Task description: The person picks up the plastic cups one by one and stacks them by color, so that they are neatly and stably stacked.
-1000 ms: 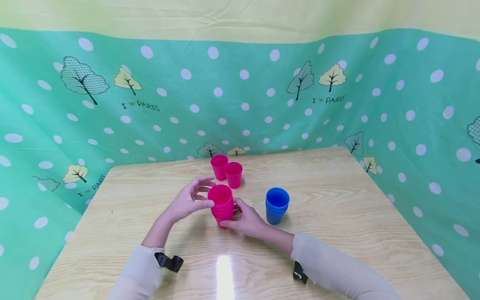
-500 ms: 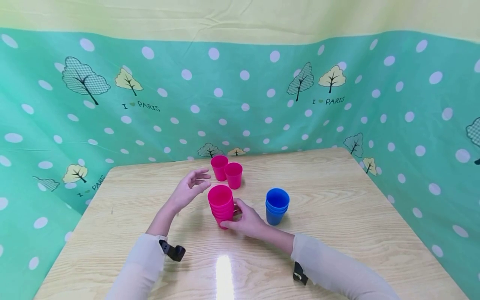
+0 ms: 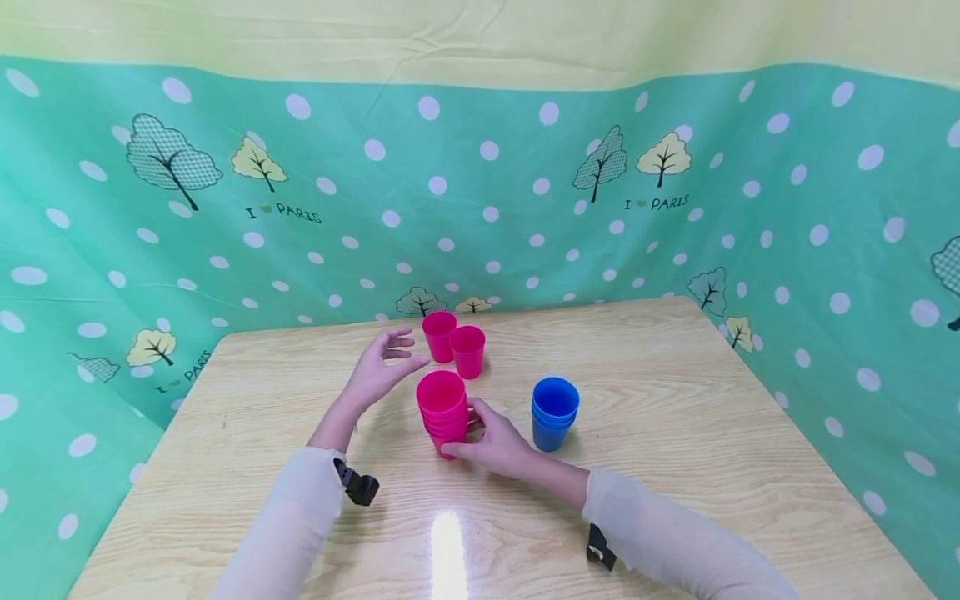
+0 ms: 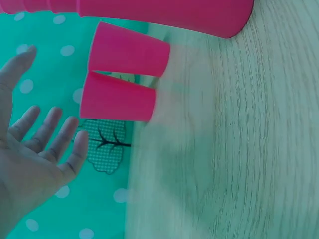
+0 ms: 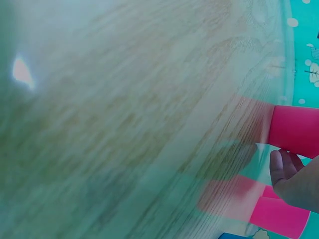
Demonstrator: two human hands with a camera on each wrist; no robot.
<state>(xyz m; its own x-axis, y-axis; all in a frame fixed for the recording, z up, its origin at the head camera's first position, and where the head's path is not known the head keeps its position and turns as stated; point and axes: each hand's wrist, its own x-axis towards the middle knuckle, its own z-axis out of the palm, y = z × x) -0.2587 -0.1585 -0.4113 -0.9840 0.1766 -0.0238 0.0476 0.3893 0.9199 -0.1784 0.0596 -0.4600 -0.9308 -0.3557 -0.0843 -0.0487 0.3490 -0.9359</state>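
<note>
A stack of several nested pink cups (image 3: 442, 408) stands upright mid-table. My right hand (image 3: 495, 440) holds its lower part from the right, thumb in front and fingers behind. In the right wrist view, that hand (image 5: 298, 183) is at the pink stack (image 5: 298, 128). Behind the stack are two single pink cups, one farther back (image 3: 438, 337) and one nearer (image 3: 468, 354), both upright and close together. To their left, my left hand (image 3: 381, 367) hovers with spread fingers. The left wrist view shows this hand (image 4: 35, 169) holding nothing, apart from the two cups (image 4: 119, 99).
A stack of blue cups (image 3: 553, 421) stands upright right of the pink stack, beyond my right hand. All the cups are on a light wooden table (image 3: 675, 417). A green dotted curtain (image 3: 487, 208) hangs along the back and sides.
My left hand has let go of the pink stack's rim and moved away to the left and back, near the two single cups. The right hand stays on the stack.
</note>
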